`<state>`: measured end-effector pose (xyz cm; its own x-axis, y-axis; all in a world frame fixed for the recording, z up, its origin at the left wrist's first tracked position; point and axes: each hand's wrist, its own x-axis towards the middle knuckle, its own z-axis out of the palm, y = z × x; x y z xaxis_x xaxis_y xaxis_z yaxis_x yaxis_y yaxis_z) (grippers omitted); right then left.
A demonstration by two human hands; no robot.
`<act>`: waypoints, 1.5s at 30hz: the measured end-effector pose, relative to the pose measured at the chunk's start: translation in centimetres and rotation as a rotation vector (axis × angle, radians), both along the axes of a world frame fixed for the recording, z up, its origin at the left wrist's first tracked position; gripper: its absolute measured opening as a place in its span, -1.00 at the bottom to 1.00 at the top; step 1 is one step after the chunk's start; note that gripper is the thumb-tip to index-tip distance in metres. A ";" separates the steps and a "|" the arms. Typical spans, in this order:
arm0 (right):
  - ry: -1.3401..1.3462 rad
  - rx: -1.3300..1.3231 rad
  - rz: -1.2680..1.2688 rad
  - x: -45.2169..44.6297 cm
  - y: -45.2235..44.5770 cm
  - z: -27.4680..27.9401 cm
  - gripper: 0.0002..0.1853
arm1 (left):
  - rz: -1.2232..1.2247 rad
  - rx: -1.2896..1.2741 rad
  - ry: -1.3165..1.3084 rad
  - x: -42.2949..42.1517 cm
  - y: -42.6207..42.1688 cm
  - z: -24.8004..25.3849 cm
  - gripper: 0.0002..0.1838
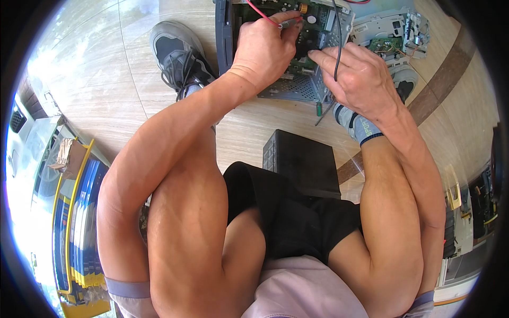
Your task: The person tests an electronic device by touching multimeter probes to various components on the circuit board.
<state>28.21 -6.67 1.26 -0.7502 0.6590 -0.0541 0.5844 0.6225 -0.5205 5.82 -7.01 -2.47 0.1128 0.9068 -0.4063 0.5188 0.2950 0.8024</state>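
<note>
My left hand (265, 49) is closed around a test probe (290, 23) with a red wire (261, 11) at its back end. It reaches over the circuit board (318, 20) inside an opened metal-cased device (225, 40) with a dark front. My right hand (360, 77) has curled fingers at the right side of the same casing, one fingertip close to the board. A black test lead (338, 40) comes down from above and runs in among those fingers; its end is hidden by the hand. Below this hand, a small green piece (319, 109) and a thin dark rod (324, 115) show.
Right of the device lies a metal drive mechanism (389, 34) with a small green board. A black box (302, 159) stands between my legs on the tiled floor (132, 69). My shoes (183, 58) flank the device. A yellow rack (71, 228) stands at left.
</note>
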 end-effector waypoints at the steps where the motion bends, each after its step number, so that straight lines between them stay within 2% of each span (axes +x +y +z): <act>1: 0.001 0.002 0.001 0.0 0.0 0.0 -0.64 | -0.002 -0.012 0.000 0.0 0.1 0.1 -0.71; 14: 0.031 -0.024 0.006 0.0 0.0 0.1 -0.69 | -0.034 0.036 0.006 -0.1 0.0 0.0 -0.72; 20: 0.015 -0.027 0.006 0.0 0.0 0.1 -0.69 | 0.035 0.049 0.036 0.4 -0.5 -1.2 -0.78; 32: 0.043 -0.070 0.009 0.2 -0.1 0.2 -0.70 | 0.044 -0.002 0.015 0.4 -0.5 -1.0 -0.78; 35: -0.007 -0.139 0.032 0.4 0.0 0.5 -0.62 | 0.057 0.063 0.020 0.5 -0.7 -1.4 -0.77; 38: 0.060 -0.057 0.006 0.1 -0.1 0.1 -0.70 | -0.048 0.056 0.035 -0.2 -0.1 -0.5 -0.72; 45: 0.050 -0.050 0.004 0.1 -0.2 0.0 -0.72 | 0.008 0.024 0.033 0.0 -0.1 -0.3 -0.72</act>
